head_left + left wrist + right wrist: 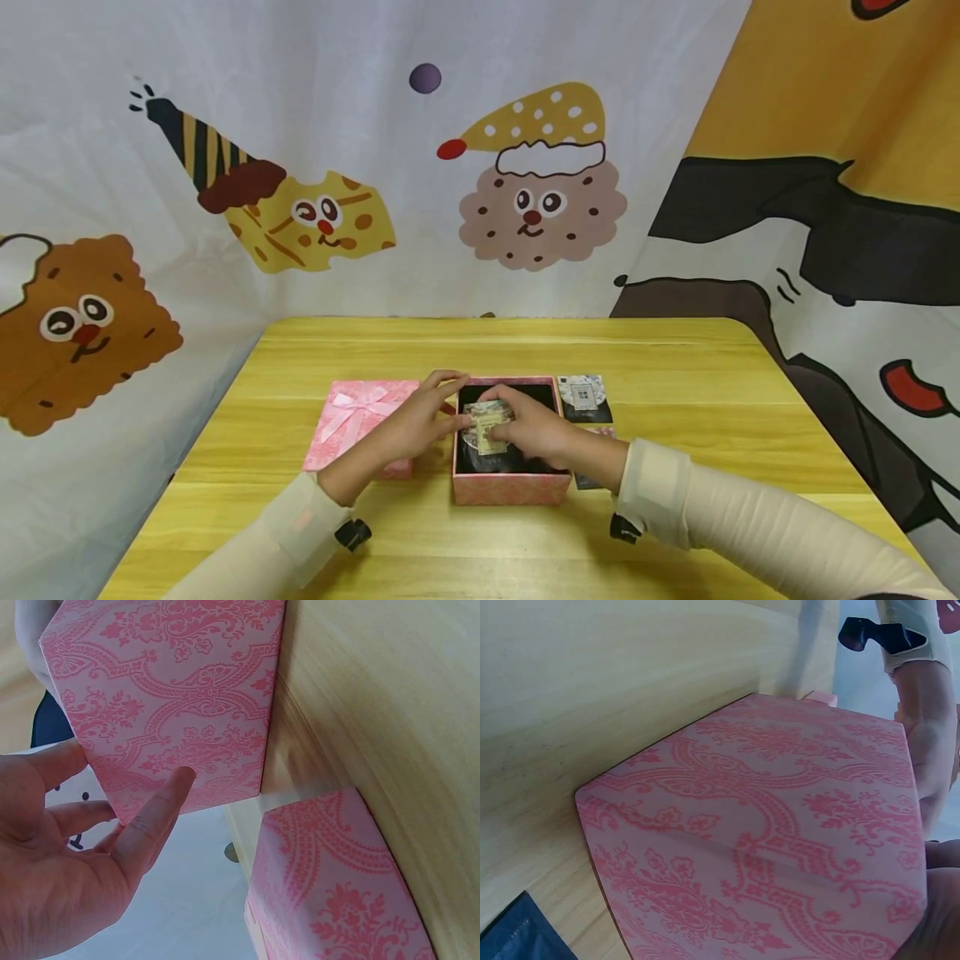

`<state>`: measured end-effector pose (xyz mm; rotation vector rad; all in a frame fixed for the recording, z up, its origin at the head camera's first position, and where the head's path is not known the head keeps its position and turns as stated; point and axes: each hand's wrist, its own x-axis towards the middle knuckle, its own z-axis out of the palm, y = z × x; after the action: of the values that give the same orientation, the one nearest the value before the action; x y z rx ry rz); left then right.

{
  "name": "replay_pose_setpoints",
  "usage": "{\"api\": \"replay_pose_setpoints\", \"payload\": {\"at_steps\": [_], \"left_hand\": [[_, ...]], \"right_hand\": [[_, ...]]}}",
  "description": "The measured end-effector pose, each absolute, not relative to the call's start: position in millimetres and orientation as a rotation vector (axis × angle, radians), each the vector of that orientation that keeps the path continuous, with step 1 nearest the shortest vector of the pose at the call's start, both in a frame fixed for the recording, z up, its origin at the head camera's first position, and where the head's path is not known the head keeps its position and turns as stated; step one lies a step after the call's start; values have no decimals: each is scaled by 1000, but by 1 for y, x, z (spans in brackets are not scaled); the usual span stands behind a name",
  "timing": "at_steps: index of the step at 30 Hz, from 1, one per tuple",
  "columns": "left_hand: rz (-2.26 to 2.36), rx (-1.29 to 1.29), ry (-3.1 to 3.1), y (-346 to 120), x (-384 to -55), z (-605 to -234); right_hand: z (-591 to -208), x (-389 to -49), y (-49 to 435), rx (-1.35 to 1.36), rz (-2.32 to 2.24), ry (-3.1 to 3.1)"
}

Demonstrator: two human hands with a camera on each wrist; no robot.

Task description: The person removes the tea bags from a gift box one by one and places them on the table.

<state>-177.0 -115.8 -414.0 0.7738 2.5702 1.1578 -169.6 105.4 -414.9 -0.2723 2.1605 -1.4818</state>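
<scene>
Closest in, the pink box [512, 490] sits mid-surface [675, 358], and the right hand [542, 429] has its grip on a packet [482, 439] inside, arm slanting from the right edge. The left hand [420, 421] is unclenched, fingers touching the box wall, probably steadying it! Farther back, the bow-topped lid [348, 421] lies toward the left edge; another packet [585, 398], toward the right.

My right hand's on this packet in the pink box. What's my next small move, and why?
I'd probably settle the packet flat and loosen the right hand. It appears within the open pink box, and the left hand is at the box's left side, where it could steady things. Whether the packet is going in or out isn't clear, though.
</scene>
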Motion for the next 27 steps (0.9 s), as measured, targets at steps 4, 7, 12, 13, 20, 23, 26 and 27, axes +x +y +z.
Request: {"api": "replay_pose_setpoints", "payload": {"at_steps": [4,7,12,13,20,23,26,27], "left_hand": [[1159,774,2569,-116,-177,-415],[1158,775,2566,-116,-177,-415],[1154,779,2568,-116,-177,-415],[1153,776,2568,-116,-177,-415],[1146,752,2564,-116,-177,-414],[1142,744,2570,-115,-177,-414],[1142,739,2573,-115,-177,-414],[1142,740,2573,-115,-177,-415]], "right_hand": [[-412,-168,106,-247,-1484,2155],[-409,-167,108,-240,-1481,2157],[-400,-167,114,-239,-1492,2136],[-398,-167,115,-238,-1497,2130],[-390,-166,127,-203,-1480,2147],[-388,-165,131,-201,-1488,2137],[-387,-163,135,-219,-1518,2116],[-387,-163,136,-227,-1528,2110]]}}
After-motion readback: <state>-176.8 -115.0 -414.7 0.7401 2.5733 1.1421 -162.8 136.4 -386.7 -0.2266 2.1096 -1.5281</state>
